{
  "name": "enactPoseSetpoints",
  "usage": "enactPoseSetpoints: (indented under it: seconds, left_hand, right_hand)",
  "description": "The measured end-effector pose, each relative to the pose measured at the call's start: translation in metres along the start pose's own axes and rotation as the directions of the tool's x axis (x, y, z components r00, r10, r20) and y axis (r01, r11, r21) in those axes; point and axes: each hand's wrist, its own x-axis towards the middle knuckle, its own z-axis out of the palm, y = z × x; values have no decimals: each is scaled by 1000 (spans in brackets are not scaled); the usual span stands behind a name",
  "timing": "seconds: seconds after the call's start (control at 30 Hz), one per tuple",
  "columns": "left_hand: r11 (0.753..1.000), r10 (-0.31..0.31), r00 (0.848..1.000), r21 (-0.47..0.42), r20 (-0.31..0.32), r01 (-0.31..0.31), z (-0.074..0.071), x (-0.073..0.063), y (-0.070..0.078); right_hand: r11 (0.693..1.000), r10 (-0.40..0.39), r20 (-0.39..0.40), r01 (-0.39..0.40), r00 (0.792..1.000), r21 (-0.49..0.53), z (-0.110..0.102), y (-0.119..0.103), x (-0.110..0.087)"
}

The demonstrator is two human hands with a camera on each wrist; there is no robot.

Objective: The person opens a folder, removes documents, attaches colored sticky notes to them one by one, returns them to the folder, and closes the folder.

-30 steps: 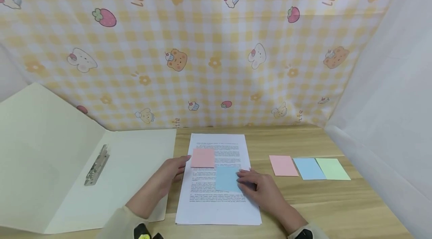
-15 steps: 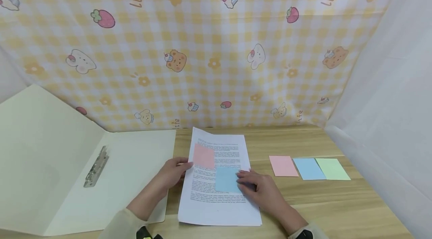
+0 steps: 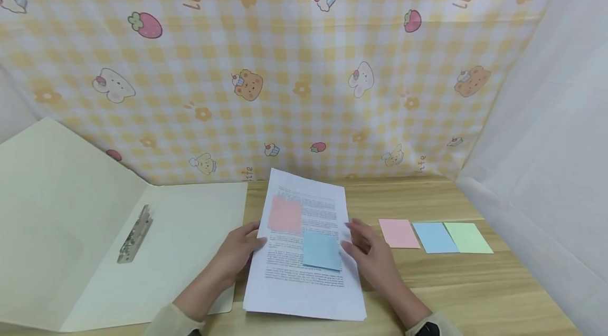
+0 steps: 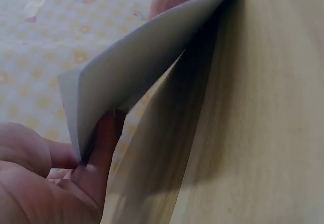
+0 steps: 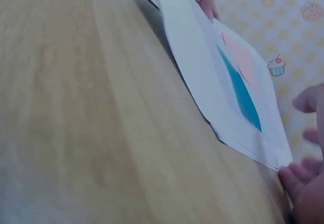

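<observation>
A stack of printed sheets [image 3: 304, 294] is tilted up at its left side, text facing up. My left hand [image 3: 236, 252] pinches its left edge, thumb on top and fingers beneath, as the left wrist view shows with the raised sheets [image 4: 136, 57]. A pink sticky note [image 3: 286, 214] lies on the upper left of the page, and a blue sticky note [image 3: 322, 250] sits lower right of it. At the right edge, my right hand [image 3: 372, 257] has its fingers loosely bent; in the right wrist view some fingertips [image 5: 289, 177] touch the paper's edge while the thumb stays apart.
To the left lies an opened cream folder [image 3: 199, 230] with a metal clip [image 3: 135, 234]. Right of the sheets, on the wooden table [image 3: 465, 294], are a pink note [image 3: 399, 233], a blue note [image 3: 435, 237] and a green note [image 3: 469, 237]. A patterned curtain [image 3: 304, 120] hangs behind.
The left side of the stack has been lifted by my left hand. My right hand has come off the blue note and moved to the stack's right edge.
</observation>
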Motion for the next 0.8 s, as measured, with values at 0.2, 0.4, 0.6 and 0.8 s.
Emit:
enactPoseSetpoints:
  seconds: [0.2,0.4,0.6,0.8]
  left_hand:
    - [992,-21,995,-118,101,33,-15,-7,-1]
    - [986,-34,989,-158,146,57,-23,-11,-5]
    - [996,-50,995,-65,87,55,-24,-17,-8]
    - [960,76,993,277,-87,-49,-51,-35,-7]
  right_hand:
    - [962,240,64,-246,969,121,-4,-13,6]
    - [873,298,323,-393,898,289,-6,-13,6]
    - [857,230,385,-374,894,354,-6,-5,5]
    - [859,238,366,-371,900,354,-6,-4,5]
